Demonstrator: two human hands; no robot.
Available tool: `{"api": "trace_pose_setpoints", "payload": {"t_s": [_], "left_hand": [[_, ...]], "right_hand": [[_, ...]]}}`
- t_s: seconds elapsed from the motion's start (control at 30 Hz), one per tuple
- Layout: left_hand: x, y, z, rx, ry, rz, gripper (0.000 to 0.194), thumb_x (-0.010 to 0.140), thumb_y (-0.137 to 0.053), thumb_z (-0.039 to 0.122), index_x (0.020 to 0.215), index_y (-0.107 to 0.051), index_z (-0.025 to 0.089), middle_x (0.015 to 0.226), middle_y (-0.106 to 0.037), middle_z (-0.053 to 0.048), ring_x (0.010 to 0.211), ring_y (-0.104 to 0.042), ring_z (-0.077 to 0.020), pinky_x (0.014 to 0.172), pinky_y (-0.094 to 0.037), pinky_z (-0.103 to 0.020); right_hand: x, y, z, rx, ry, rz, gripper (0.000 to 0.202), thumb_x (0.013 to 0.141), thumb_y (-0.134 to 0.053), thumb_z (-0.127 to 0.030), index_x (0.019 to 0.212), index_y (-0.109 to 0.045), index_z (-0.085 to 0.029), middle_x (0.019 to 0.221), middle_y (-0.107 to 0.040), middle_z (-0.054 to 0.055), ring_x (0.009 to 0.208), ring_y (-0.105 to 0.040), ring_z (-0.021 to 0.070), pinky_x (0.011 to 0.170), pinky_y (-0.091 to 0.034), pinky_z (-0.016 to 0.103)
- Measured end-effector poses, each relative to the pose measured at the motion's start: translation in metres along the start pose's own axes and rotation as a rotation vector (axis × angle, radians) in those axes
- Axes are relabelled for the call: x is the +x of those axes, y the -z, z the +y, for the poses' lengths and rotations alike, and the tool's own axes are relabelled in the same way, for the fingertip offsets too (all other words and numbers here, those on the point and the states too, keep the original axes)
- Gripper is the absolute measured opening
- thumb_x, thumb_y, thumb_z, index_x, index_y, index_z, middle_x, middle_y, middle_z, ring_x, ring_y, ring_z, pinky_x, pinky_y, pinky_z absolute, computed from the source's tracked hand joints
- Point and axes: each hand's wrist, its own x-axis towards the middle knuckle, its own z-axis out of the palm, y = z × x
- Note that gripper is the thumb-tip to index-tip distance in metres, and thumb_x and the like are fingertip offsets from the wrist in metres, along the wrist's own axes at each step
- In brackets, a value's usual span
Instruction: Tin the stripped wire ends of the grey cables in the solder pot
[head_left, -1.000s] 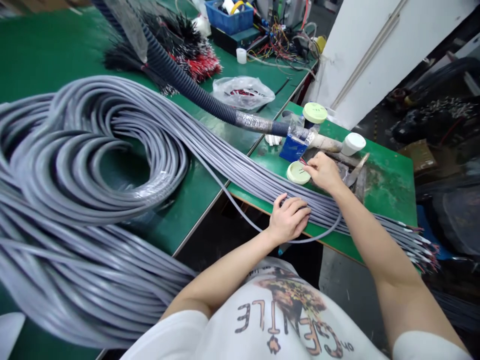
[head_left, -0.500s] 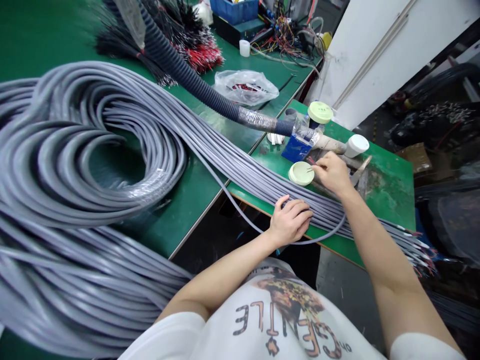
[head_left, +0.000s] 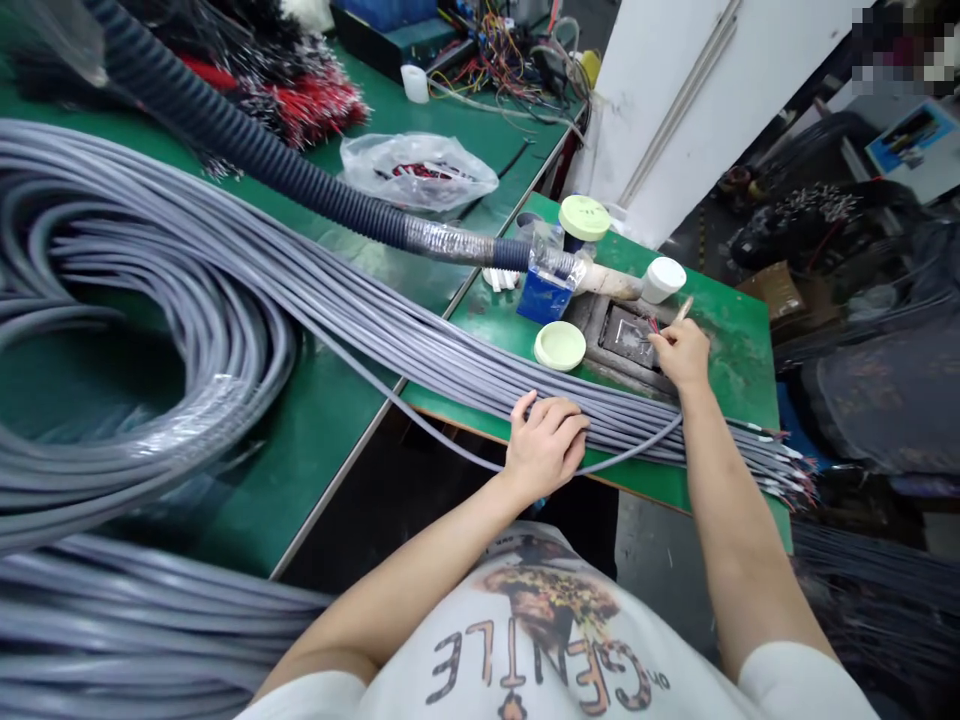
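Observation:
My left hand (head_left: pixel 546 445) lies over the bundle of grey cables (head_left: pixel 450 365), its fingers curled down on them. My right hand (head_left: pixel 684 352) pinches a cable end, whose thin red and dark wires (head_left: pixel 653 326) poke out past the fingertips. These wire tips are over or at the near side of a solder pot (head_left: pixel 630 335), a dark rectangular block with a silvery patch; whether they touch it I cannot tell. One loose grey cable (head_left: pixel 637 448) bows below the bundle and passes behind my right wrist. Left of the pot sits a pale green shallow dish (head_left: pixel 560 346).
A ribbed hose (head_left: pixel 322 195) crosses the green table to a blue box (head_left: pixel 544 292) beside the pot. Behind stand a white cup (head_left: pixel 664 279) and a green-lidded jar (head_left: pixel 584 217). Coiled cable (head_left: pixel 247 350) fills the left; a plastic bag (head_left: pixel 420 170) lies farther back.
My right hand has moved from beside the green dish to the solder pot, taking the wire ends along. My left hand stays on the bundle. The view has shifted right.

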Motion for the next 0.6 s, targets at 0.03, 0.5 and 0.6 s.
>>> {"api": "trace_pose_setpoints", "payload": {"t_s": [0.03, 0.5, 0.6], "left_hand": [[0.0, -0.0001, 0.0002, 0.004, 0.0, 0.005, 0.015, 0.085, -0.056, 0.025, 0.096, -0.065, 0.027, 0.103, -0.069, -0.002, 0.105, -0.059, -0.0204, 0.108, -0.021, -0.045], [-0.0017, -0.0019, -0.002, -0.015, -0.002, 0.021, 0.016, 0.085, -0.056, 0.024, 0.097, -0.065, 0.027, 0.103, -0.07, -0.002, 0.106, -0.059, -0.0209, 0.108, -0.022, -0.045], [-0.0022, -0.0026, -0.0024, -0.021, 0.0, 0.02, 0.017, 0.084, -0.057, 0.024, 0.098, -0.065, 0.028, 0.103, -0.07, -0.002, 0.106, -0.059, -0.0213, 0.109, -0.021, -0.046]], "right_hand": [[-0.0005, 0.0004, -0.0008, -0.003, -0.008, -0.012, 0.024, 0.076, -0.059, -0.036, 0.065, -0.067, -0.016, 0.077, -0.056, 0.006, 0.073, -0.051, 0.0191, 0.067, -0.038, 0.032], [-0.0006, -0.0051, 0.0004, -0.074, -0.014, -0.07, 0.024, 0.078, -0.058, -0.036, 0.067, -0.067, -0.017, 0.083, -0.059, 0.009, 0.075, -0.052, 0.0211, 0.068, -0.039, 0.033], [-0.0013, -0.0042, -0.0012, -0.085, -0.005, -0.069, 0.024, 0.079, -0.057, -0.037, 0.066, -0.066, -0.018, 0.084, -0.059, 0.009, 0.075, -0.052, 0.0213, 0.068, -0.038, 0.033]]}}
